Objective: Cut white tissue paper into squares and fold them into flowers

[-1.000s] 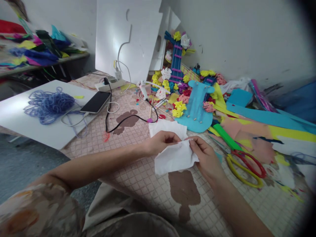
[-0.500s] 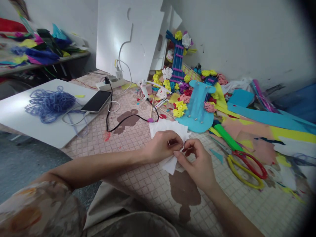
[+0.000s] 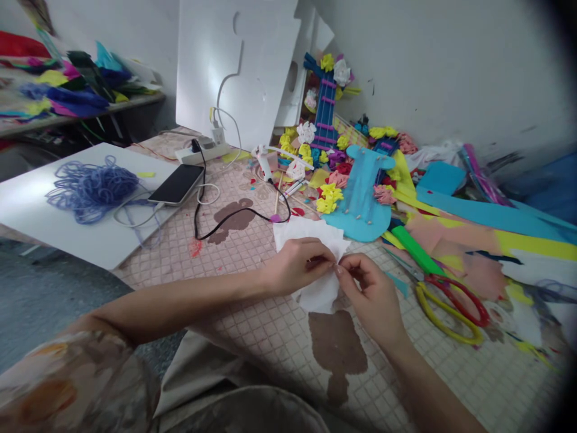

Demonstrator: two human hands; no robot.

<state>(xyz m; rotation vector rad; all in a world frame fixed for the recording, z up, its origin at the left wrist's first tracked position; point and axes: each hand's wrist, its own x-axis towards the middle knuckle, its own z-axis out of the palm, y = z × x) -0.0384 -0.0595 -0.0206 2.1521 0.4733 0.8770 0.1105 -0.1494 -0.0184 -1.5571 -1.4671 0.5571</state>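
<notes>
— Two hands meet low over the tiled floor. What do they hold?

— Both hold one small white sheet. The left hand pinches its upper edge, thumb and fingers closed narrow on it. The right hand pinches the same edge just beside, thumb against forefinger. The sheet hangs down between them, a little crumpled. I cannot tell if its lower end touches the floor.

— How does it handle, in your opinion?

— I judge it very light and soft, like thin foam or tissue. It bends under its own weight, so it probably creases or tears easily. The good place to take it is the edge, with the fingertips only and a gentle grip.

— And what lies around?

— A larger white piece lies flat just behind the left hand. Scissors with red and yellow handles lie near the right hand, not touching it. Further back is a blue guitar-shaped cutout, with yellow paper flowers just beside it. On the left, a phone rests at the edge of a white board, near a black cable and a pile of blue cord. Farthest, a tall white panel leans against the wall.
</notes>
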